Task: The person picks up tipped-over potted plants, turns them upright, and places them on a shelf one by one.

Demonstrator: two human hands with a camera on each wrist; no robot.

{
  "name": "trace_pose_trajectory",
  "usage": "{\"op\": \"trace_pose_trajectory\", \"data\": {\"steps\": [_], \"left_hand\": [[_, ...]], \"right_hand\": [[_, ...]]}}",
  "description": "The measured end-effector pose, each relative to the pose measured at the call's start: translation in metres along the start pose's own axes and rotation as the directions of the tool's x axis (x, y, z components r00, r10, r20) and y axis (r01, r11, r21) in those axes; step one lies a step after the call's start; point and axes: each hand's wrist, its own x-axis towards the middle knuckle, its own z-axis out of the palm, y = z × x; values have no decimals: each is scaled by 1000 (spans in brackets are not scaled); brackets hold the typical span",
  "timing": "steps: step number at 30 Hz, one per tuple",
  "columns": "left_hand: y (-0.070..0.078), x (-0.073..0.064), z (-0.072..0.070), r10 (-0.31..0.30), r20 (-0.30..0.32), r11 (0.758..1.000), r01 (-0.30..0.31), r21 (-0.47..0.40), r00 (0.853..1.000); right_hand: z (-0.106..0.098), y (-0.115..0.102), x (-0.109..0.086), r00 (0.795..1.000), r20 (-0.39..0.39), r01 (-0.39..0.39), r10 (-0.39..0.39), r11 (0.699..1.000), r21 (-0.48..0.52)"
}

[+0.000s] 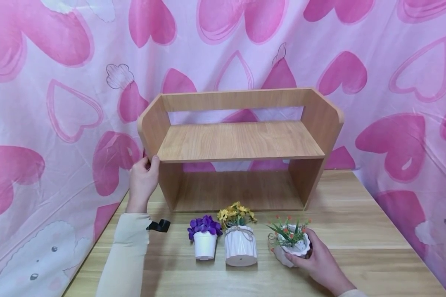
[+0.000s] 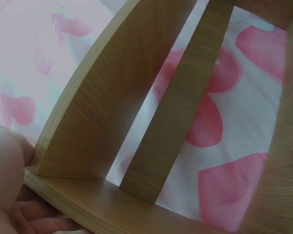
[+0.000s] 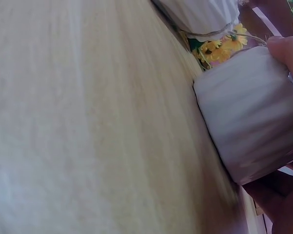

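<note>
Plainly, the right hand (image 1: 321, 264) has its fingers curled round the right pot (image 3: 248, 112), thumb on one side and the others opposite, holding it by the body. That pot, with small red flowers (image 1: 290, 235), is at the right end of the row, at or just over the surface (image 1: 360, 231); whether its base touches all round, I cannot tell. The left hand (image 1: 143, 181) pinches the front edge of the shelf (image 1: 241, 142) at its left side, thumb on the face, other fingers tucked beneath.

For good handling, I'd keep the grip low on the pot, clear of the sprigs, and hold it upright. Any shift sideways should leave room for the middle pot (image 1: 240, 246), near on its left; the left pot (image 1: 205, 246) is beyond that. The left hand should steady the shelf without dragging it.
</note>
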Motion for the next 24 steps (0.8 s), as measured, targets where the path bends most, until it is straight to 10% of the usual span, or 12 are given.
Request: {"op": "trace_pose_trajectory", "data": {"steps": [24], "left_hand": [[-1, -2, 0, -15, -5, 1000, 15, 12, 1000]], "right_hand": [[-21, -45, 10, 997, -83, -11, 8, 999, -35]]}}
